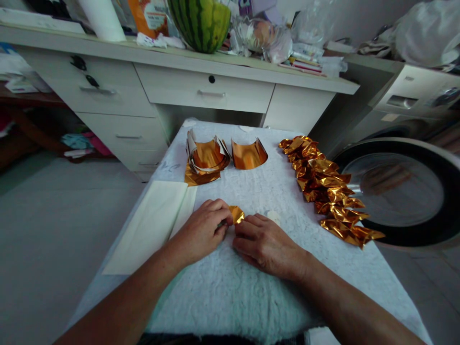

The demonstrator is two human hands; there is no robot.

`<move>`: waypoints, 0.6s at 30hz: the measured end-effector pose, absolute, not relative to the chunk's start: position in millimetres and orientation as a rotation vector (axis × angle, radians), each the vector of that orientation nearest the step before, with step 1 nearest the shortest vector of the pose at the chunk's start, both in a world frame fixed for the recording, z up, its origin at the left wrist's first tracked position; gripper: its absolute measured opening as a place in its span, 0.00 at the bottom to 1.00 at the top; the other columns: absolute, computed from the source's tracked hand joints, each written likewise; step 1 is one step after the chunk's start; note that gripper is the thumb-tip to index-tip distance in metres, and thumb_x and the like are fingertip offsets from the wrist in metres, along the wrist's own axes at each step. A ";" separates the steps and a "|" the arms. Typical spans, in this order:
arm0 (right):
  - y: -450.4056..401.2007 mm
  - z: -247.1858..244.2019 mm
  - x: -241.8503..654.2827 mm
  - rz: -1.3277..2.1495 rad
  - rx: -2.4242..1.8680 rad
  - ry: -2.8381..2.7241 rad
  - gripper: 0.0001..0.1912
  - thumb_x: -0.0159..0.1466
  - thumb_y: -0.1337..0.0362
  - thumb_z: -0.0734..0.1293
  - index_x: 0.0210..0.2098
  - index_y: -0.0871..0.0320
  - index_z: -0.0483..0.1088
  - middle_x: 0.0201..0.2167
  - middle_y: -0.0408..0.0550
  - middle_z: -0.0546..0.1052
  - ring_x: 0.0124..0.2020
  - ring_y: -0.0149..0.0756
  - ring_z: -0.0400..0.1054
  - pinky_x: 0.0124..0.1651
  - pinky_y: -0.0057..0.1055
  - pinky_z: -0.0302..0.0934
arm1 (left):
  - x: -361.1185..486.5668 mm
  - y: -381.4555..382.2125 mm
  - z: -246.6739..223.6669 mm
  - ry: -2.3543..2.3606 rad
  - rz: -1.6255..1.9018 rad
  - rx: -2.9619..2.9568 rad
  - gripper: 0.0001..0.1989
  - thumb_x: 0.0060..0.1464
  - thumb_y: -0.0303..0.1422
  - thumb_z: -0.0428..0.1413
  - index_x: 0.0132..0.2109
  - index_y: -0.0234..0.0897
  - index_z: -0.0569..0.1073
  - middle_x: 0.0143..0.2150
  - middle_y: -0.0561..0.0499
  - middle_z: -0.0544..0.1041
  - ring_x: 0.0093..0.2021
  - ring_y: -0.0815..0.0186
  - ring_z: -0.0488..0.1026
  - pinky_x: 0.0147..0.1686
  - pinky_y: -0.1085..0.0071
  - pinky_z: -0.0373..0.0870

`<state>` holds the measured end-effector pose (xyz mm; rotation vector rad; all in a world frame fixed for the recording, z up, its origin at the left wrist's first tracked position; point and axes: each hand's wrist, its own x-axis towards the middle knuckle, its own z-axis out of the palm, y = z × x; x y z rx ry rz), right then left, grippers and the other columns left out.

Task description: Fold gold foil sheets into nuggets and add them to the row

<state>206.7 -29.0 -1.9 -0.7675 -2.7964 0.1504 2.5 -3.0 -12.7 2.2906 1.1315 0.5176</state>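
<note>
Between my two hands is a small piece of gold foil paper (236,214), mostly hidden by the fingers. My left hand (206,225) is closed on its left side, fingers bent in a pinch. From the right, my right hand (264,244) grips the same foil with curled fingers. Beyond them lie a stack of curved gold foil sheets (208,155) and a single curled foil sheet (249,154). A row of crumpled, twisted gold foil pieces (323,182) runs along the table's right side.
White paper sheets (151,220) lie at the left of the cloth-covered table (230,297). Behind stands a white desk (237,93) bearing a cut watermelon (201,24) and plastic-wrapped items. At the right, a washing machine's round door (398,191) stands open close to the table's edge.
</note>
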 end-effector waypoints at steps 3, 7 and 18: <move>-28.7 -4.5 205.0 0.320 -0.834 -2.692 0.09 0.66 0.69 0.61 0.30 0.59 0.69 0.33 0.49 0.72 0.36 0.36 0.64 0.40 0.34 0.59 | 1.9 -2.7 -11.7 1.125 0.522 2.269 0.10 0.52 0.19 0.51 0.36 0.40 0.70 0.41 0.51 0.71 0.46 0.61 0.66 0.47 0.63 0.64; -27.7 -8.6 202.0 0.616 -0.936 -2.431 0.06 0.60 0.74 0.63 0.34 0.59 0.69 0.35 0.49 0.71 0.38 0.35 0.65 0.39 0.30 0.61 | 2.2 -2.2 -10.2 1.128 0.498 2.239 0.10 0.51 0.19 0.51 0.35 0.39 0.70 0.39 0.51 0.71 0.45 0.61 0.66 0.45 0.64 0.64; -27.5 -7.7 194.2 0.718 -1.129 -2.283 0.08 0.59 0.77 0.64 0.34 0.59 0.70 0.32 0.46 0.72 0.36 0.34 0.66 0.40 0.30 0.60 | -0.4 -7.5 3.8 1.069 0.398 2.220 0.05 0.49 0.27 0.56 0.36 0.38 0.71 0.40 0.50 0.68 0.46 0.58 0.65 0.47 0.60 0.64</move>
